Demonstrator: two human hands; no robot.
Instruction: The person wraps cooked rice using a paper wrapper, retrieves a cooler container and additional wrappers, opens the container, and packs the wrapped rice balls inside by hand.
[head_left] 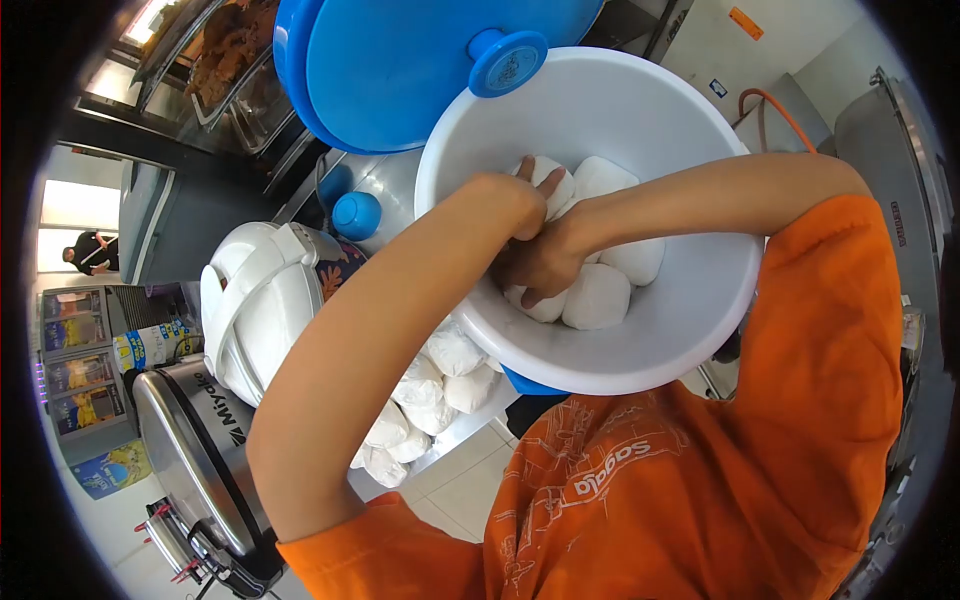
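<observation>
Both my arms reach down into a large white bucket [690,345], where several rounded white bundles [597,298] lie side by side. My left hand [525,208] bends over the upper-left bundle [556,178], with two fingertips showing against it and the rest hidden. Crossing close beside it, my right hand [545,262] curls down at the bucket's left side, its fingers round a lower bundle [543,306]. The wrists and hands overlap, so their palms are out of sight.
A blue lid [400,75] with a round knob leans at the bucket's upper-left rim. More white wrapped bundles [425,392] are piled on a metal surface left of the bucket. Nearby stand a blue cup [357,215], a white lidded appliance [260,290] and a Miyako appliance [205,420].
</observation>
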